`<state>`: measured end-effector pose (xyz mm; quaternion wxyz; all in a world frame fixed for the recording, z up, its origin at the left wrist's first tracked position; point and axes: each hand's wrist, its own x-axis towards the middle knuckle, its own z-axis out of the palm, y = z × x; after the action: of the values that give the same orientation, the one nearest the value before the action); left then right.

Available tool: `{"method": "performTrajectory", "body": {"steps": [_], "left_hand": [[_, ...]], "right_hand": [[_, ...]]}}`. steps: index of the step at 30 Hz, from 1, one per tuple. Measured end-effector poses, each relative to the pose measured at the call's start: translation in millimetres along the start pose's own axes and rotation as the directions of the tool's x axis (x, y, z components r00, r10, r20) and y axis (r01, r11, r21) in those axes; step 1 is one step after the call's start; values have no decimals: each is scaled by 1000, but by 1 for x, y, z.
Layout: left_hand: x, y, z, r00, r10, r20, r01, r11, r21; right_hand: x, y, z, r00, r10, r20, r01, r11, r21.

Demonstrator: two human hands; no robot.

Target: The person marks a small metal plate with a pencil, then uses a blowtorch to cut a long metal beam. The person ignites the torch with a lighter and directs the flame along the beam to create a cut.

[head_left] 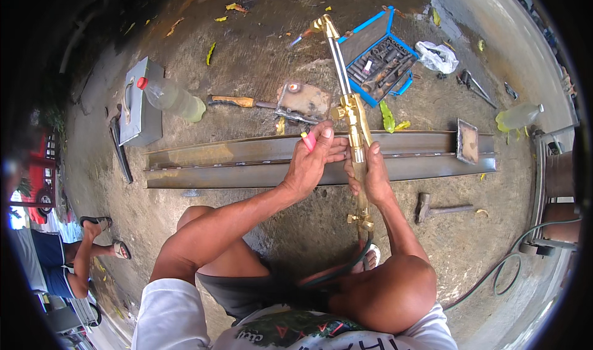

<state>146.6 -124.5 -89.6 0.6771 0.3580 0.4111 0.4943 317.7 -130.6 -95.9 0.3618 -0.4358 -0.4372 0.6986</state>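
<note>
My right hand (374, 176) is wrapped round the handle of a brass cutting torch (353, 124). The torch points away from me, its bent head at the far end with a small bluish flame (299, 40) at the tip. My left hand (309, 164) has a pink lighter (309, 141) held by the thumb, while its fingers reach toward the torch body near the valves. Beneath both hands lie two long steel bars (247, 161) side by side. Beyond them is a metal plate (304, 103) with a glowing spot, touching a wooden-handled blade (238, 101).
A blue case of sockets (383, 63) lies open at the far right. A small plate (467, 141) rests on the bars, with a hammer (425, 208) nearer me. A grey metal box (139, 106) and bottle (170, 96) stand left. A hose (500, 269) curves right; another person (62, 257) is at left.
</note>
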Motion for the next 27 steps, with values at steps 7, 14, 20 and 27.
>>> {"method": "performTrajectory", "body": {"steps": [7, 14, 20, 27], "left_hand": [[-21, -15, 4, 940, -306, 149, 279, 944, 178], [-19, -31, 8, 848, -491, 201, 410, 846, 341], [-27, -27, 7, 807, -583, 92, 518, 774, 363], [-67, 28, 16, 804, -595, -24, 546, 721, 426]], "right_hand": [[-14, -24, -28, 997, -77, 8, 77, 997, 24], [-15, -25, -46, 999, -24, -45, 30, 989, 144], [-2, -24, -55, 1000, -8, 3, 7, 973, 230], [32, -22, -56, 989, 55, 137, -83, 975, 207]]}}
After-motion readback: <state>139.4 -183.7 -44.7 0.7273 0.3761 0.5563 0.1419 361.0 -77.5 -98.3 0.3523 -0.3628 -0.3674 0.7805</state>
